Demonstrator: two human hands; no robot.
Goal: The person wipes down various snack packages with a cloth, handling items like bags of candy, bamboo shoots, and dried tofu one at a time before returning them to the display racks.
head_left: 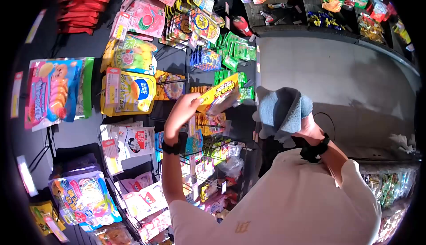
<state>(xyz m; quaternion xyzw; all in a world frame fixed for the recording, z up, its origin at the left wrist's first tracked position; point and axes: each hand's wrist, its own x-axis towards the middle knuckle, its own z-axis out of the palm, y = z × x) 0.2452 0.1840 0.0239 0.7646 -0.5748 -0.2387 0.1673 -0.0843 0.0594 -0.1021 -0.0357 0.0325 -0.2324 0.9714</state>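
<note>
My left hand [181, 111] is raised to the hanging rack and grips a yellow snack packet [220, 95] by its lower left corner; the packet tilts up to the right. A black band sits on that wrist. My right hand [311, 131], with a black watch strap on the wrist, holds a bunched blue-grey cloth [282, 109] just right of the packet. The cloth and packet are close together, and I cannot tell whether they touch.
Wire hooks carry many bright snack bags: a yellow bag [129, 93], pink watermelon bags [144, 18], green packets [237, 52] and a colourful bag [84, 198] low at left. A grey floor aisle [337, 74] runs to the right, with more shelves [337, 5] beyond.
</note>
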